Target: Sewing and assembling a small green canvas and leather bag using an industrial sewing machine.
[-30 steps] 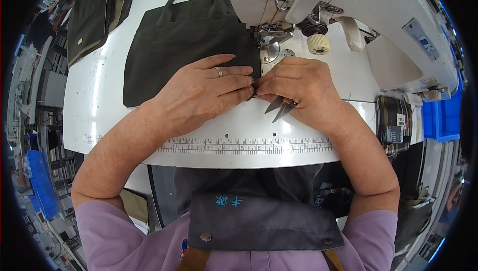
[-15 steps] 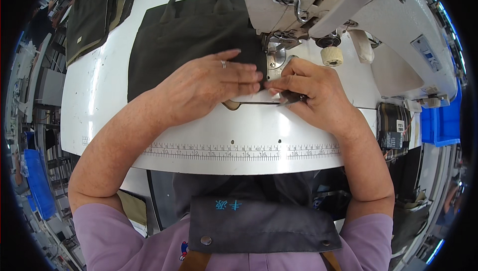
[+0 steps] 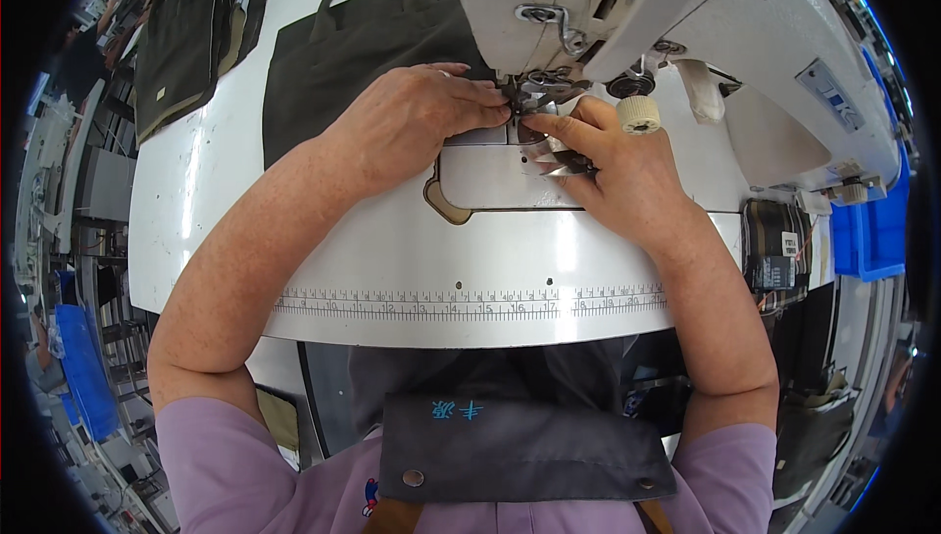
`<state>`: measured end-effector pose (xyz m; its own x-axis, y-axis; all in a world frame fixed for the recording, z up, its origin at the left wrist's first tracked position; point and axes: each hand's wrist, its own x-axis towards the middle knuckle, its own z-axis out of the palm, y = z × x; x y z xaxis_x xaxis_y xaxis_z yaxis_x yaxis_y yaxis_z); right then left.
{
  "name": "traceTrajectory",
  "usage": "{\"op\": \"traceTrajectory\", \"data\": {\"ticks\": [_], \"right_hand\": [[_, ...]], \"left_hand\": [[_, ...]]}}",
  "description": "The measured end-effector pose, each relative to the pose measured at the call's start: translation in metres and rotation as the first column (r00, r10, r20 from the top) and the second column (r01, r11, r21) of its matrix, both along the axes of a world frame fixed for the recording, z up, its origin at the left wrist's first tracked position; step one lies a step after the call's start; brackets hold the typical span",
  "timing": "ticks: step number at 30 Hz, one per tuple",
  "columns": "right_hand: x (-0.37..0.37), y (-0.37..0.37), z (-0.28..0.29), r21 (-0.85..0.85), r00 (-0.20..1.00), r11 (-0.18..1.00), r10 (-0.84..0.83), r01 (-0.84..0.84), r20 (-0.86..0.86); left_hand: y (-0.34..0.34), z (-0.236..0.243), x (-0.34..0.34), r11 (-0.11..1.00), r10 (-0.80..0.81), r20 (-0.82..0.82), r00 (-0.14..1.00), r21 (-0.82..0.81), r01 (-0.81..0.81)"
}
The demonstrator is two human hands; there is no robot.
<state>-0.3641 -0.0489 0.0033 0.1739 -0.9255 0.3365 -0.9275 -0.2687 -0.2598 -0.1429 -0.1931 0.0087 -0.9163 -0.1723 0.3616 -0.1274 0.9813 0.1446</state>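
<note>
A dark olive fabric bag (image 3: 343,73) with a looped handle lies on the white table (image 3: 392,250), its right edge at the needle of a white sewing machine (image 3: 755,73). My left hand (image 3: 412,112) has its fingers together on that edge, gripping the fabric just left of the presser foot. My right hand (image 3: 618,171) holds metal thread snips (image 3: 554,156), blades pointing left; its index finger reaches to the fabric edge beside the needle. The fingertips of both hands are close together there and partly hidden by the foot.
Folded dark pieces (image 3: 176,53) lie at the table's back left. Dark plaid fabric (image 3: 774,264) and a blue bin (image 3: 867,240) are at the right. A printed ruler strip (image 3: 470,310) runs along the front edge. A cream knob (image 3: 639,114) hangs above my right hand.
Both hands and the bag's edge have moved away from me, up to the presser foot, uncovering more of the machine bed and a notched cutout in the table.
</note>
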Motion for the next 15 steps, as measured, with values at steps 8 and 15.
{"op": "traceTrajectory", "data": {"ticks": [8, 15], "right_hand": [[-0.002, -0.002, -0.001, 0.069, 1.0, 0.997, -0.018, 0.017, 0.021], [-0.002, 0.0, -0.001, 0.025, 1.0, 1.0, 0.012, -0.012, 0.013]], "left_hand": [[0.018, -0.002, 0.001, 0.997, 0.075, 0.011, 0.997, 0.006, -0.075], [0.069, 0.036, -0.013, 0.949, 0.277, 0.373, 0.885, 0.038, -0.313]]}}
